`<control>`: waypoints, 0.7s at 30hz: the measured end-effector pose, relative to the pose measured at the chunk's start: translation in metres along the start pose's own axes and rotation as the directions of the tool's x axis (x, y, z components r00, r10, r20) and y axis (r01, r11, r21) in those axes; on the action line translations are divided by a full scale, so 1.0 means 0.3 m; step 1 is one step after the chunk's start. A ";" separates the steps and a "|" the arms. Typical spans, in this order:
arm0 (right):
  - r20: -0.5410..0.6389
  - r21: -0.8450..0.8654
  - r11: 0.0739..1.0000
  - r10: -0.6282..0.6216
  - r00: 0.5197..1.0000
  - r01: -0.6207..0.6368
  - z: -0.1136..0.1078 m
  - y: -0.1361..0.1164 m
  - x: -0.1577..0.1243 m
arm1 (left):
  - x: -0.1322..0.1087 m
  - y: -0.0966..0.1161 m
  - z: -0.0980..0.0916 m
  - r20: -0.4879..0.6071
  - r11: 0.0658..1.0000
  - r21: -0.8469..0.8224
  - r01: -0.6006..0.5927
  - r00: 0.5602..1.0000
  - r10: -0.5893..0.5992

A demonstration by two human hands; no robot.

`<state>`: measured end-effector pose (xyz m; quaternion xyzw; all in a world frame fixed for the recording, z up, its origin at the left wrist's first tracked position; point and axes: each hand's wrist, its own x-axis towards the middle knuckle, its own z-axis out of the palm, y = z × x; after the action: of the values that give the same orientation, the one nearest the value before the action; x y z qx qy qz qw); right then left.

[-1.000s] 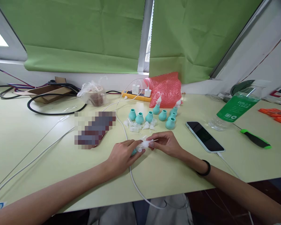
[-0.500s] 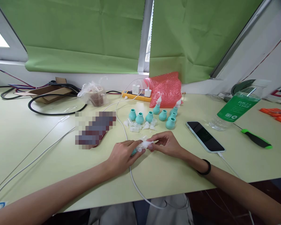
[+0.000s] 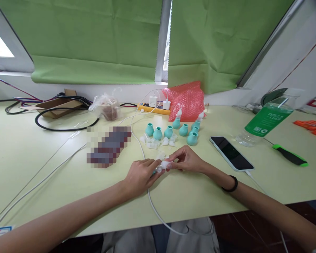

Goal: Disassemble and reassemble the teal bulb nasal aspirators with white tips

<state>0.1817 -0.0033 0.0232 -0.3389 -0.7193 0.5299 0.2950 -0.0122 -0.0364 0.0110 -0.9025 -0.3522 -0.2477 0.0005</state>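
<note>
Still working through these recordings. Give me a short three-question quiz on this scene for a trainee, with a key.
1. What do the fingers of the right hand pinch?
A. the bottle
B. a white tip
C. the screwdriver

2. True or false: the red bubble wrap lies beyond the standing teal bulbs, as the wearer sees it.

3. Fill in: the phone has a white ____ plugged into its near end.

Key: 1. B; 2. true; 3. cable.
</note>
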 end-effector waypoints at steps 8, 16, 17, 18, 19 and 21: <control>-0.126 0.038 0.998 -0.053 0.991 0.058 0.039 -0.032 -0.008 | -0.004 0.003 -0.013 -0.014 0.991 -0.109 0.075 0.997 -0.077; -0.667 -0.161 0.935 -0.340 0.663 0.317 -0.023 -0.075 -0.007 | -0.009 0.000 -0.025 -0.030 0.926 -0.333 0.178 0.980 -0.199; -0.733 -0.218 0.918 -0.379 0.565 0.332 -0.043 -0.076 -0.006 | -0.007 -0.002 -0.022 -0.009 0.923 -0.332 0.194 0.978 -0.208; -0.776 -0.279 0.900 -0.416 0.473 0.334 -0.061 -0.076 -0.004 | -0.005 -0.003 -0.020 0.012 0.926 -0.319 0.203 0.978 -0.210; -0.797 -0.341 0.884 -0.452 0.402 0.318 -0.076 -0.075 -0.003 | -0.003 -0.004 -0.016 0.029 0.933 -0.296 0.204 0.978 -0.205; -0.790 -0.459 0.857 -0.514 0.334 0.234 -0.099 -0.069 0.002 | 0.001 -0.006 -0.011 0.039 0.952 -0.241 0.186 0.983 -0.182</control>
<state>0.2011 0.0095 0.0512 -0.4254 -0.5727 0.0841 0.6957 -0.0147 -0.0355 0.0135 -0.8610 -0.4015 -0.2808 -0.1363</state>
